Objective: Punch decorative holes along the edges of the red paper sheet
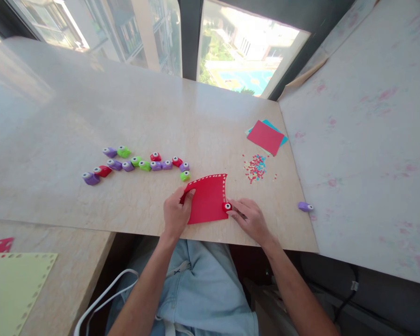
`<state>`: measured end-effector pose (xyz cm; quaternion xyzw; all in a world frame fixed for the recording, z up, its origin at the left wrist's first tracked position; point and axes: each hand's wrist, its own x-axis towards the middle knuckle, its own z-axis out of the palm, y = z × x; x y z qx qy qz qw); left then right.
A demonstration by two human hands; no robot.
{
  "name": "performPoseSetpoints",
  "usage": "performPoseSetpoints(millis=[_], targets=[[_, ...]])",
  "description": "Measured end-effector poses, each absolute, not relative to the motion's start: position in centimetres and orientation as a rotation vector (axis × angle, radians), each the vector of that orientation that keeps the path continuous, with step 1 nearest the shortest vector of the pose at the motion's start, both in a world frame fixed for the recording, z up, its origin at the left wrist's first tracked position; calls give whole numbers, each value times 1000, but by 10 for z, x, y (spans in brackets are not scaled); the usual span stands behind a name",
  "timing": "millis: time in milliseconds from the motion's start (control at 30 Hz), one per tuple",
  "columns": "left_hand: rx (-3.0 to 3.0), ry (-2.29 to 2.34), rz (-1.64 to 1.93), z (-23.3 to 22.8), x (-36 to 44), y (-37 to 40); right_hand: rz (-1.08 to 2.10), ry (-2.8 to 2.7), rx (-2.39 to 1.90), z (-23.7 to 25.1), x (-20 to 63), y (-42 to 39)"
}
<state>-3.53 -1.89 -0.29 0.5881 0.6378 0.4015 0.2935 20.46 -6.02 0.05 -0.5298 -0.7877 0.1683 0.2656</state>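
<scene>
A red paper sheet [208, 200] lies near the front edge of the beige table [126, 116], with punched holes along its top and right edges. My left hand [175, 212] pinches the sheet's left edge. My right hand [250, 219] presses a small red hole punch [226, 206] onto the sheet's lower right edge.
Several small purple, green and red punches [140, 164] lie in a row to the left. Confetti [255, 168] and a red and teal paper stack [266, 136] sit at the right. One purple punch [305, 206] rests on the right surface. Punched yellow paper [14, 284] lies lower left.
</scene>
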Motion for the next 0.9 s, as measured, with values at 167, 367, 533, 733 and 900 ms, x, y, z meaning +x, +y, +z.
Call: performPoseSetpoints(millis=[167, 367, 533, 733, 900], targets=[[1557, 1694, 1052, -2, -35, -19, 468, -2132, -1451, 2, 203, -59], [1533, 1712, 1044, 1, -34, -19, 462, -2152, -1479, 3, 202, -58], [1526, 1714, 1030, 1, -34, -20, 488, -2145, -1497, 3, 202, -58], [1556, 1703, 1040, -1, -35, -20, 549, -2021, -1475, -4, 205, -62], [1573, 1696, 1055, -2, -34, -20, 699, -1785, -1553, -4, 202, -64]])
